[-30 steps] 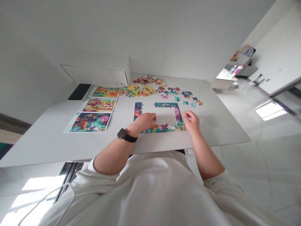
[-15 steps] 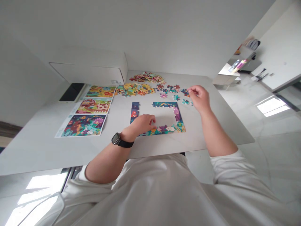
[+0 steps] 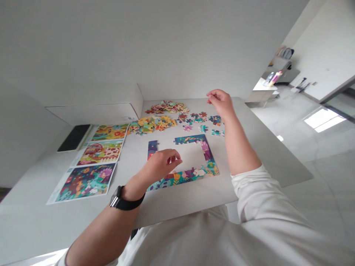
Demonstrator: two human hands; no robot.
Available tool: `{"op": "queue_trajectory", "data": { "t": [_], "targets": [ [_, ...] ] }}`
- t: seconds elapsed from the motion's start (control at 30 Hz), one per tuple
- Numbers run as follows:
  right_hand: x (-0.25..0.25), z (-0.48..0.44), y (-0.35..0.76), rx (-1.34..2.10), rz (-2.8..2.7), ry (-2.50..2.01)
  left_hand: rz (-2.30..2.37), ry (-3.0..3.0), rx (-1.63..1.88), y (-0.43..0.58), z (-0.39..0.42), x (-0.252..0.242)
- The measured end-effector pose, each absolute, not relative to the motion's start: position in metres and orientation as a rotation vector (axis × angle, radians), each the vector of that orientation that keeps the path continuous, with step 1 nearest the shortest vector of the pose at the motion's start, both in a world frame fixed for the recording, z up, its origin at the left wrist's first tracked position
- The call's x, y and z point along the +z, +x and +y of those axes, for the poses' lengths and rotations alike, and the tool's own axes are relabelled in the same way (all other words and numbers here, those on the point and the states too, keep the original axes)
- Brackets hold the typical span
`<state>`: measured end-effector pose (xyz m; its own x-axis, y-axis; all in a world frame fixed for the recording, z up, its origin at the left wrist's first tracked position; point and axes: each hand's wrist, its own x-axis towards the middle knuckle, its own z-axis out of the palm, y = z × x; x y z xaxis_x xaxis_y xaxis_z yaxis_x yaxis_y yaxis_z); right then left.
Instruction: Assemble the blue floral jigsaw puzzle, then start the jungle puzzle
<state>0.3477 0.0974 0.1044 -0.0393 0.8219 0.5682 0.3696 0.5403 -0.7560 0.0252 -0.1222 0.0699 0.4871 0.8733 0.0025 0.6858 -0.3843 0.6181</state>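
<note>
My left hand [image 3: 162, 166] hangs with curled fingers over the inner gap of a partly built jigsaw border [image 3: 183, 177], close to its bottom strip. Whether those fingers hold a small piece is hidden. My right hand [image 3: 219, 104] is raised beyond the loose jigsaw pieces [image 3: 199, 120], its fingers bunched together. No piece shows in them. A short dark-blue strip of joined pieces [image 3: 152, 147] lies apart at the border's left side. Farther back are a mixed yellow heap of pieces [image 3: 151, 125] and a reddish heap [image 3: 166, 107].
Several illustrated picture sheets [image 3: 84, 183] lie left of the border on the white table [image 3: 266, 162]. Behind them are a black phone [image 3: 74, 137] and a white box [image 3: 91, 114]. The table's right edge drops to a glossy floor. A black watch [image 3: 127, 197] circles my left wrist.
My right hand has risen and moved back and left from above the loose pieces. My left hand has lifted off the border's bottom strip. The whole view has tilted and shifted.
</note>
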Motion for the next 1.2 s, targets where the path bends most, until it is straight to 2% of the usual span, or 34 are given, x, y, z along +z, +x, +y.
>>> {"op": "queue_trajectory", "data": {
  "t": [0.3,0.57,0.7,0.93,1.2],
  "targets": [
    [0.09,0.115,0.357,0.613,-1.554,-1.141,1.392,2.261,0.533,0.015,-0.053,0.126],
    [0.071,0.121,0.357,0.522,-1.622,-1.33,1.169,2.059,0.761,0.02,0.009,0.122],
    [0.052,0.118,0.351,0.513,-1.804,-1.599,1.164,1.914,0.862,0.01,0.013,0.119],
    [0.036,0.107,0.325,0.469,-2.226,-1.8,0.814,1.568,1.124,0.006,-0.002,0.135],
    [0.041,0.103,0.327,0.337,-2.258,-1.988,0.726,1.085,1.233,0.011,0.002,0.142]
  ]
}}
